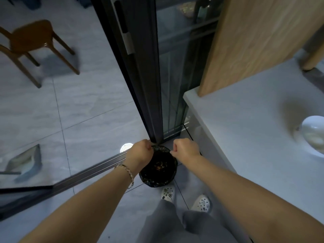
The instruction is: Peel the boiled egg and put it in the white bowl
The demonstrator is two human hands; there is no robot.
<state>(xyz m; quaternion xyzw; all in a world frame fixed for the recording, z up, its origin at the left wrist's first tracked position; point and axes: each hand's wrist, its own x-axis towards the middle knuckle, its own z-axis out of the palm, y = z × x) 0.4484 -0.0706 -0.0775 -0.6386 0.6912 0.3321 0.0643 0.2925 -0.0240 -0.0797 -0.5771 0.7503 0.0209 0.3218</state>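
Fingers of both hands curled inward over a round bin lined with a black plastic bag [158, 178] on the grey tiled floor. Left hand [141, 151], with a braided bracelet [126, 171] on the wrist, clenched at the bin's left rim; right hand [185, 149] clenched at the right rim, with something thin and pale pinched at its fingertips, possibly a shell fragment. Cannot tell which hand holds the boiled egg: nothing of it visible, hidden inside a fist if present at all. Brownish scraps down inside the bin. White glossy bowl [313, 134] well apart, up on the pale bench [245, 120] at the right edge of view, with something pale inside.

Probably peeling over the bin and dropping shell.

Risks from here, as judgement only: a wet, slippery egg slipping from the grip straight into the rubbish below, since both hands hang directly above the opening; shell bits missing the rim and landing beside the white clogs [184, 197]; and a stray chip carried along on the egg into the bowl.
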